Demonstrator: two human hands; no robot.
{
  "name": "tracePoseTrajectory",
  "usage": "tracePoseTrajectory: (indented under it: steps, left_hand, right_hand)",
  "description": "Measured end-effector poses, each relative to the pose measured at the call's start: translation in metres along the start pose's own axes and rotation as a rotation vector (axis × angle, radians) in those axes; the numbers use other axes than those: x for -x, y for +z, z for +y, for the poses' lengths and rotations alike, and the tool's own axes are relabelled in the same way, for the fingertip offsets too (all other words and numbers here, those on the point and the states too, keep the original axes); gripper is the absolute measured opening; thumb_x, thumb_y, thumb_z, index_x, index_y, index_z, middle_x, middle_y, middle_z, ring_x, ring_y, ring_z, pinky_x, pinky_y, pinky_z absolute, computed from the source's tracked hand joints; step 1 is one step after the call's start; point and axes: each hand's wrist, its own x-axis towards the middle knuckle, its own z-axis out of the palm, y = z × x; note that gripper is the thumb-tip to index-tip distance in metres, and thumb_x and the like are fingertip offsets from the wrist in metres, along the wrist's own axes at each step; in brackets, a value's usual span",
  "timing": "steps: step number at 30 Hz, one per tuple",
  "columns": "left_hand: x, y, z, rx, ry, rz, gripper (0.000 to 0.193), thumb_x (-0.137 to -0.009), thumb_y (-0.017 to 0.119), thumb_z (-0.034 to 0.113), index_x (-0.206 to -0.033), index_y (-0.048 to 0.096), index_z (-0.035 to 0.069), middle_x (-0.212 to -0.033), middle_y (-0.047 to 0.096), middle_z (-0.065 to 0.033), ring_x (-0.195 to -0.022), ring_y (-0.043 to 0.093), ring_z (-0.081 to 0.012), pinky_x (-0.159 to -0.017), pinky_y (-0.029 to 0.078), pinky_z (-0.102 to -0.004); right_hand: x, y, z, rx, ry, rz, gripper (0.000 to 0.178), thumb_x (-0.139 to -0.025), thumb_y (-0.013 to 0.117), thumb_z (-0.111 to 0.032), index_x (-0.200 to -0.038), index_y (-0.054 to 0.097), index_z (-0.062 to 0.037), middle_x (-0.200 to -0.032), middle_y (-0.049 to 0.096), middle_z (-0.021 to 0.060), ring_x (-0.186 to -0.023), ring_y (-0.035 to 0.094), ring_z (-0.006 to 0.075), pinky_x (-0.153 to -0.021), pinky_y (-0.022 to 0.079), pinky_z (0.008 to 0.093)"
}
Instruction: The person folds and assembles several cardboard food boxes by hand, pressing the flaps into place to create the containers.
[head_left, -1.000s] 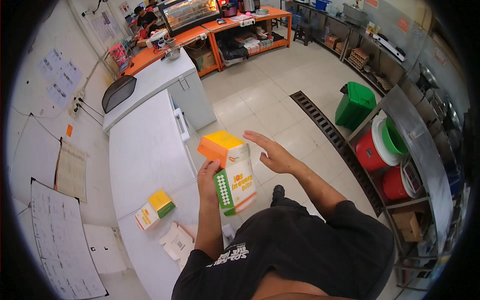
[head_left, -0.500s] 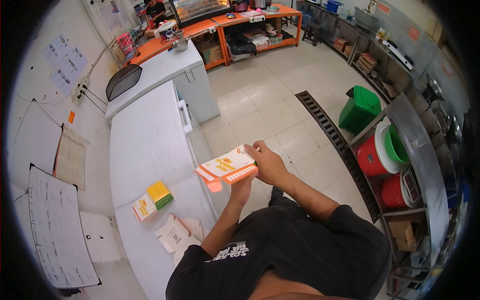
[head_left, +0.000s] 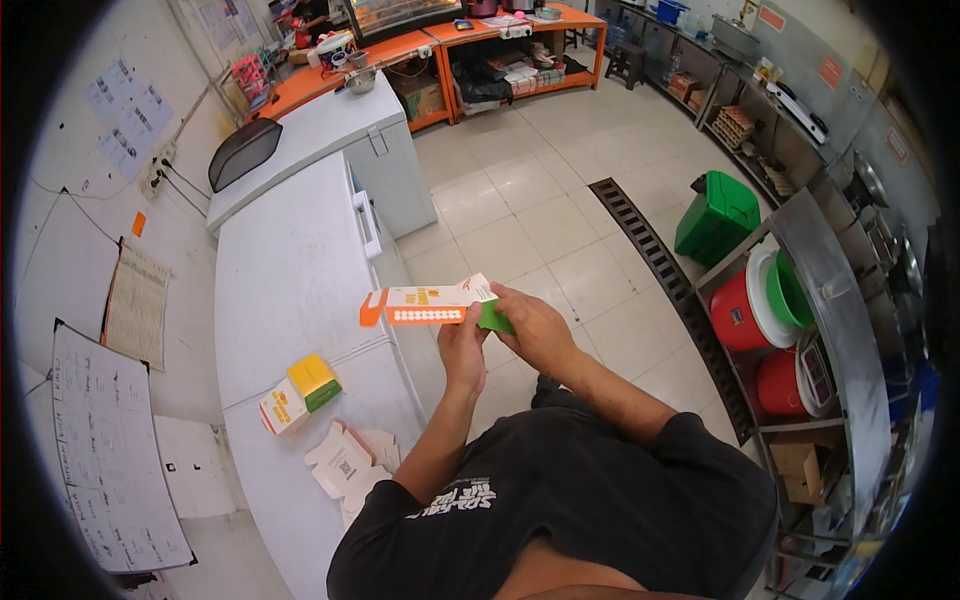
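Observation:
Both my hands hold a small white, orange and green carton [head_left: 425, 299] in front of me, beside the white chest freezer. Its orange end flap sticks out to the left, and a green part shows at the right end. My left hand [head_left: 463, 348] grips it from below, thumb on the near side. My right hand [head_left: 535, 325] closes on the green end, fingers partly hidden. On the freezer lid [head_left: 290, 270] lie a white box with yellow lettering [head_left: 283, 404], a yellow and green box [head_left: 316, 381] touching it, and several flattened white cartons [head_left: 345, 462].
A second freezer [head_left: 320, 135] with a metal bowl stands beyond the first. Orange tables [head_left: 515, 32] run along the back. To the right are a green bin [head_left: 718, 222], a floor drain grate [head_left: 670, 290] and a metal shelf [head_left: 840, 330] holding red buckets. A person [head_left: 315, 15] is far left.
The carton has turned from a tilt to nearly level, with its flap end farther left. More green shows at its right end, by my right hand. My left hand has shifted slightly left.

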Motion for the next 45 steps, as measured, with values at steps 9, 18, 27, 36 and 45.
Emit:
tracePoseTrajectory:
  steps: [9, 18, 27, 36, 45]
  left_hand:
    - [-0.005, 0.005, 0.016, -0.031, 0.074, 0.034, 0.028, -0.092, 0.061, 0.019, -0.113, 0.058, -0.001, -0.108, 0.062, -0.0085, -0.097, 0.061, -0.0162, -0.084, 0.052, -0.0301]
    - [-0.005, -0.002, 0.034, -0.685, 0.45, 0.079, 0.036, -0.085, 0.072, 0.028, -0.105, 0.061, 0.0, -0.102, 0.062, -0.0084, -0.094, 0.056, -0.0186, -0.084, 0.045, -0.0308]
    - [-0.003, -0.011, 0.039, -0.331, 0.326, -0.225, 0.038, -0.094, 0.058, 0.014, -0.127, 0.046, 0.0, -0.124, 0.053, -0.0111, -0.113, 0.054, -0.0229, -0.098, 0.045, -0.0432]
    - [0.006, -0.02, 0.027, -0.307, 0.328, -0.289, 0.039, -0.092, 0.06, 0.013, -0.128, 0.048, 0.006, -0.12, 0.056, -0.0062, -0.112, 0.053, -0.0172, -0.1, 0.042, -0.0388]
    - [0.001, -0.036, 0.017, -0.52, 0.358, -0.245, 0.04, -0.091, 0.062, 0.014, -0.127, 0.049, 0.004, -0.119, 0.056, -0.0065, -0.11, 0.053, -0.0166, -0.1, 0.042, -0.0374]
  right_hand:
    - [-0.013, -0.016, -0.008, -0.135, 0.083, 0.054, 0.025, -0.073, 0.072, -0.008, -0.093, 0.057, -0.0052, -0.114, 0.064, 0.0095, -0.09, 0.066, 0.0255, -0.074, 0.054, 0.0322]
    - [-0.039, -0.029, -0.01, -0.826, 0.507, -0.021, 0.013, -0.087, 0.064, -0.007, -0.096, 0.058, 0.0005, -0.111, 0.064, 0.0149, -0.099, 0.062, 0.0156, -0.089, 0.051, 0.031]
    - [-0.047, -0.05, -0.021, -0.807, 0.311, -0.035, 0.013, -0.084, 0.067, -0.007, -0.096, 0.062, -0.0036, -0.13, 0.054, 0.0124, -0.117, 0.053, 0.0215, -0.095, 0.049, 0.0355]
    - [-0.042, -0.048, -0.04, -0.587, 0.194, 0.039, 0.008, -0.079, 0.07, -0.006, -0.086, 0.067, -0.0024, -0.122, 0.06, 0.0132, -0.099, 0.064, 0.0201, -0.079, 0.051, 0.0304]
    - [-0.041, -0.035, -0.04, -0.422, 0.144, 0.216, 0.011, -0.074, 0.072, -0.006, -0.083, 0.067, -0.0003, -0.113, 0.065, 0.0112, -0.083, 0.068, 0.0217, -0.067, 0.055, 0.0288]
